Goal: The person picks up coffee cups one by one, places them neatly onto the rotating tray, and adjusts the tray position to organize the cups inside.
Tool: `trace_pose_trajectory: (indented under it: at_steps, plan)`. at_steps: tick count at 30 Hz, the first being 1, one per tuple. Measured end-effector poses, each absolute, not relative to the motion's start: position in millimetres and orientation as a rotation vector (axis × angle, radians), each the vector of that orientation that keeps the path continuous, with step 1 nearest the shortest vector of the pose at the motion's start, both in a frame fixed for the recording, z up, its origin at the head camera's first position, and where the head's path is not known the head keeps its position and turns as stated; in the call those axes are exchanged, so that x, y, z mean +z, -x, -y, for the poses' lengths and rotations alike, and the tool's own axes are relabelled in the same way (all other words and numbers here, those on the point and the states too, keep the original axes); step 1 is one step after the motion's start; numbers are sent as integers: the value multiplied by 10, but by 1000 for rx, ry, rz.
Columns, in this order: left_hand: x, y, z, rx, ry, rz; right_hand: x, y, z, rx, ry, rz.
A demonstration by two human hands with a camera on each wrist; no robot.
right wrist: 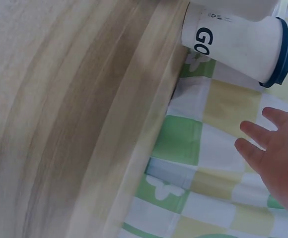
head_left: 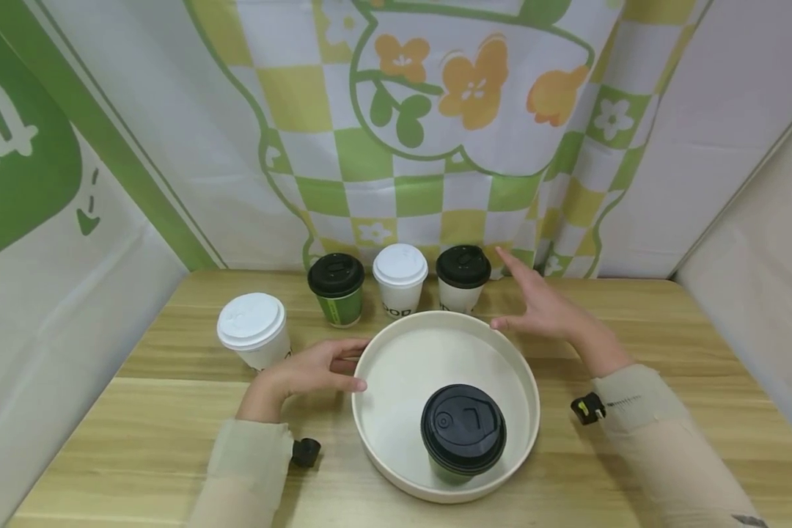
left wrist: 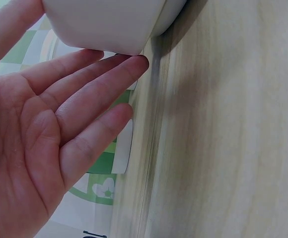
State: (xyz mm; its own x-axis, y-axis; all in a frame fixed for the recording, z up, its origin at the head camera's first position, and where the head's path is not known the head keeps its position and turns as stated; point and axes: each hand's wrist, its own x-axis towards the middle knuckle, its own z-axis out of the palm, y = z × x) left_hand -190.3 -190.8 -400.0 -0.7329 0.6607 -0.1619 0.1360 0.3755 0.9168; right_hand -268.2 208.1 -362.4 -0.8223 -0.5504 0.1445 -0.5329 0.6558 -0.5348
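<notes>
While the outstretched left hand point(head_left: 312, 370) touches the tray point(head_left: 429, 356), the right hand point(head_left: 546, 306) splays.

A smooth, matt finish is shown by the tray point(head_left: 399, 396), grained wood by the surface point(head_left: 138, 447), creased cloth by the curtain point(head_left: 416, 194).

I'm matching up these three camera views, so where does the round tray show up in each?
Head: the round tray is below and slightly right of centre, between the left hand and right hand.
Left wrist: its pale side shows at the top, left of centre.
Right wrist: only a pale sliver at the top, right of centre.
Shared landmark: the wooden table.
</notes>
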Motion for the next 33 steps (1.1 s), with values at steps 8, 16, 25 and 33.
trace_pose_trajectory:
  at_steps: [8,16,25,33]
  plan:
    - [-3990,1905,1912,1348,-683,-2124,-3714,2805,-2064,-1113,811,-2735]
    - [-4008,1898,1916,1356,-665,-2124,-3777,2896,-2007,-1289,780,-2607]
    - [-4002,1905,1912,1357,-694,-2122,-3822,2982,-1936,-1393,733,-2536]
    - [-3986,1891,1917,1352,-695,-2129,-3846,3053,-1870,-1409,695,-2534]
